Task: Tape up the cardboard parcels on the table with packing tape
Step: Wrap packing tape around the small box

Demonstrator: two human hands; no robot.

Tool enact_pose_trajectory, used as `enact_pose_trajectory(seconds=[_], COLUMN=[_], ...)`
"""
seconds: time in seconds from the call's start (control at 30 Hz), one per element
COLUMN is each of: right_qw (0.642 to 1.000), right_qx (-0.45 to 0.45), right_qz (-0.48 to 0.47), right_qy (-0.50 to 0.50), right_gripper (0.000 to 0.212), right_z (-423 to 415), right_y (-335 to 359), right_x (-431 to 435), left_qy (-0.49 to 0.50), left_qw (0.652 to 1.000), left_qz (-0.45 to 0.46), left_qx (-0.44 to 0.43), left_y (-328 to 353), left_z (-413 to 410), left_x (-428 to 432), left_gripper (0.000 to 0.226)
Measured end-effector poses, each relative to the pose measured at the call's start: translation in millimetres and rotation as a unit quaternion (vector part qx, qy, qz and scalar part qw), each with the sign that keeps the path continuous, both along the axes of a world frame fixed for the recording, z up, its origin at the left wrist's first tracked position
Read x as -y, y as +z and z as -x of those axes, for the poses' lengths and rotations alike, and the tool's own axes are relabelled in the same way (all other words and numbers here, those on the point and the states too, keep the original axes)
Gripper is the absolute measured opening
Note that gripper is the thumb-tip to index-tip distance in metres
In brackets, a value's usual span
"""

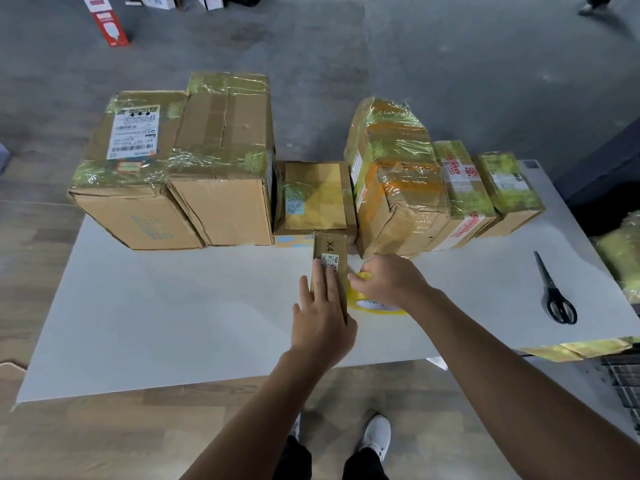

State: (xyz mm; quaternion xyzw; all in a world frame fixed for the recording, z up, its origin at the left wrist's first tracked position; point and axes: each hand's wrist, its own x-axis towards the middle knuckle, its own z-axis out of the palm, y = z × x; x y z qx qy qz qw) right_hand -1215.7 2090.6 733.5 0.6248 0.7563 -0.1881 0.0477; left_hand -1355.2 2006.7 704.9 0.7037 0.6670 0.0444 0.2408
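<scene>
Left hand (320, 320), fingers straight, presses a slim parcel (330, 249). Right hand (391, 280) curls its grip round the tape roll (375, 308); open tabletop (173, 306) lies left.

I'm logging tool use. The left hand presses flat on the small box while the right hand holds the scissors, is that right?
Not quite. In the head view the right hand grips the yellow tape roll, not the scissors, which lie untouched on the table. The left hand does press flat on the small box.
</scene>
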Motion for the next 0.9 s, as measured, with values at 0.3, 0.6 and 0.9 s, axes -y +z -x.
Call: enact_pose_trajectory(seconds=[0.3, 0.6, 0.9], right_qw=[0.998, 0.998, 0.998], right_qx=[-0.057, -0.057, -0.050], right_qz=[-0.033, 0.014, 0.023], right_qy=[0.010, -0.015, 0.023], right_gripper=[0.051, 0.053, 0.058], right_z=[-9, 4, 16], right_y=[0, 2, 9], right_x=[4, 5, -1], left_qy=[0.059, 0.091, 0.155], left_qw=[0.996, 0.992, 0.953], left_qz=[0.019, 0.013, -0.014], left_qx=[-0.067, 0.085, 0.260], left_y=[13, 4, -7], left_z=[-24, 7, 23], left_x=[-13, -11, -4], left_gripper=[0.082, 0.067, 0.068])
